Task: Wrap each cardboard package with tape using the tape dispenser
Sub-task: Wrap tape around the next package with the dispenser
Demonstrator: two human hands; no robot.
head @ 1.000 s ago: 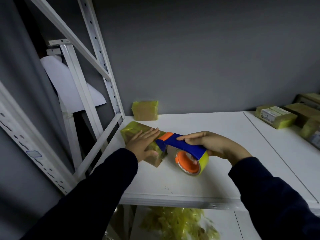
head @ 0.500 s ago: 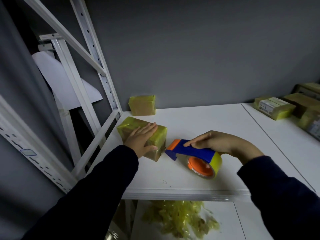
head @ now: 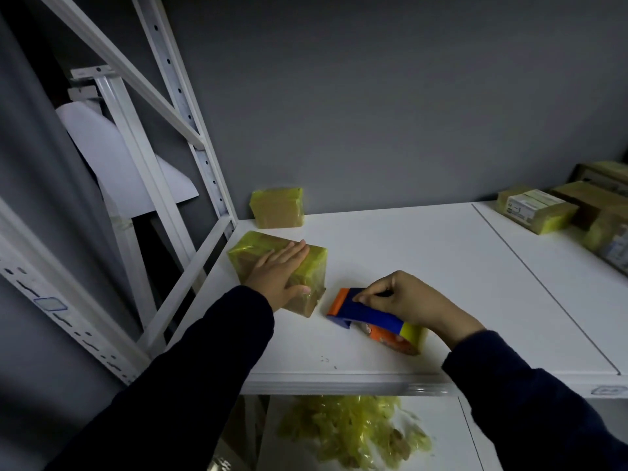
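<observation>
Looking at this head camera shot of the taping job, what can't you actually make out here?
- Top of the yellow-taped cardboard package: partly hidden under the flat left hand.
- Blue and orange tape dispenser: its handle is hidden by the right hand.
- Label on the taped box at right: print too small to read.
- Boxes at the right edge: cut off and blurred.

Both arms are clad in long, dark navy sleeves of plain, unmarked fabric, ending at the wrists. The left hand (head: 278,277) and right hand (head: 413,302) are bare, with no gloves, rings or watch visible beyond the cuffs.
</observation>
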